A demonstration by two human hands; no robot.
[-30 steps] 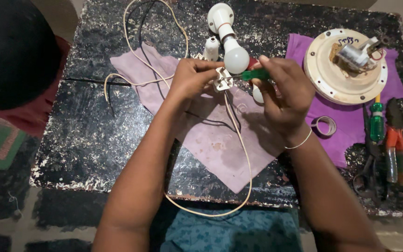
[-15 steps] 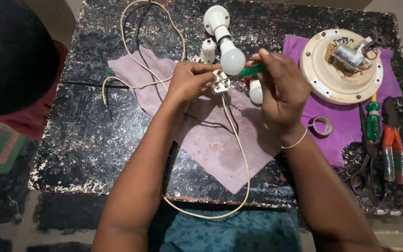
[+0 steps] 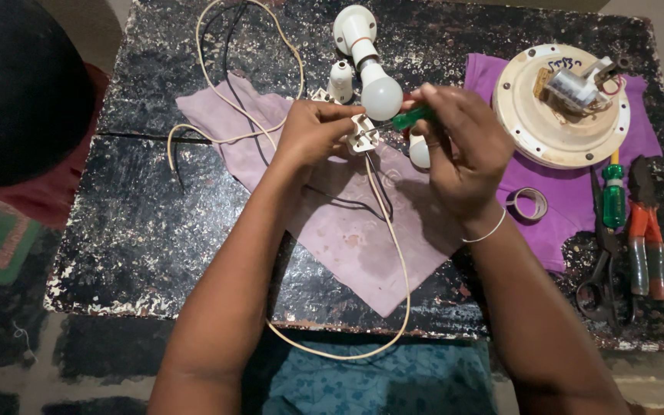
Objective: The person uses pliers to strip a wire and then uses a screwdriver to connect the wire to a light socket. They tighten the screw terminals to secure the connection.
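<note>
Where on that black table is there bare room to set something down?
The table's left front part is bare, between the pink cloth and the left edge. A strip also lies bare at the back, between the bulb and the round fan base. The right side is crowded: scissors, pliers, tape roll.

- Two hands (image 3: 313,137) (image 3: 459,154)
- Two screwdrivers (image 3: 411,117) (image 3: 614,196)
- Two cloths (image 3: 347,230) (image 3: 570,192)
- One bulb (image 3: 380,96)
- One plug (image 3: 363,136)
- One scissors (image 3: 602,261)
- One pliers (image 3: 643,227)
- One tape roll (image 3: 531,204)

Plug (image 3: 363,137) lies between both hands, bulb (image 3: 380,96) just behind it.
</note>
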